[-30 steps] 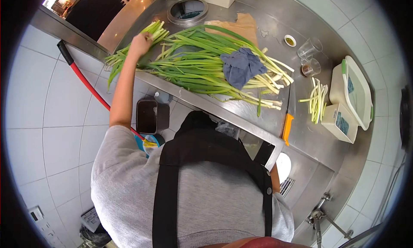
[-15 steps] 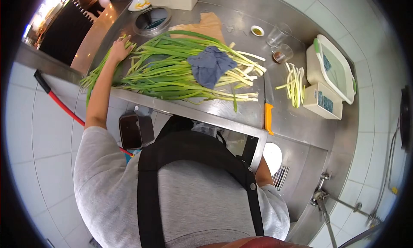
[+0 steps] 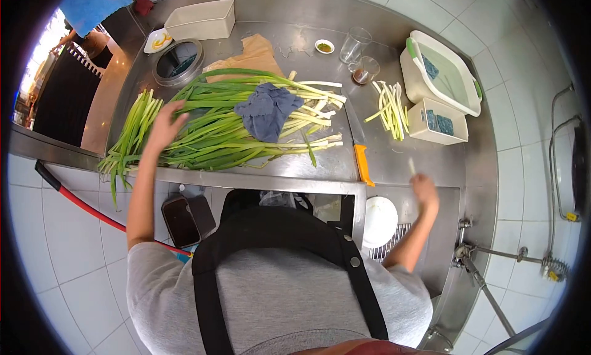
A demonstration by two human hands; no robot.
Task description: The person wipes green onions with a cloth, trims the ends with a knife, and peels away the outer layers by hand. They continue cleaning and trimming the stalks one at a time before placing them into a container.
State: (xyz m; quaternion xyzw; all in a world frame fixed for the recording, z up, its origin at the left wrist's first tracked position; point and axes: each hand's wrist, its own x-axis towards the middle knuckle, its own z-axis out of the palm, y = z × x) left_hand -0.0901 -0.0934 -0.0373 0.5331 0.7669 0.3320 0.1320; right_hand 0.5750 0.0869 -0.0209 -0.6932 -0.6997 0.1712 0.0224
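Note:
My left hand point(image 3: 165, 127) is raised at the left edge of the long green onions point(image 3: 212, 147), its fingers apart and empty. A smaller bunch of green onion tops point(image 3: 136, 124) lies just left of it. A grey-blue cloth point(image 3: 266, 112) rests on the big pile. At the right, over the sink edge, my right hand point(image 3: 423, 189) is closed, with a small pale blurred piece point(image 3: 412, 165) sticking out of its fingertips. Nearby on the steel counter lie the orange-handled knife point(image 3: 363, 164) and short pale stalks point(image 3: 391, 109).
Behind stand a glass point(image 3: 355, 45), a tipped glass point(image 3: 364, 71), a sauce dish point(image 3: 324, 46), a round steel-rimmed opening point(image 3: 178, 63) and a beige box point(image 3: 200, 19). Right are a white tub point(image 3: 458, 96) and a smaller box point(image 3: 425, 130). A white plate point(image 3: 380, 222) sits by the sink.
My right hand has risen from beside the white plate into view over the sink edge. My left hand has let go of the small bunch, which now lies beside it. The camera view has shifted.

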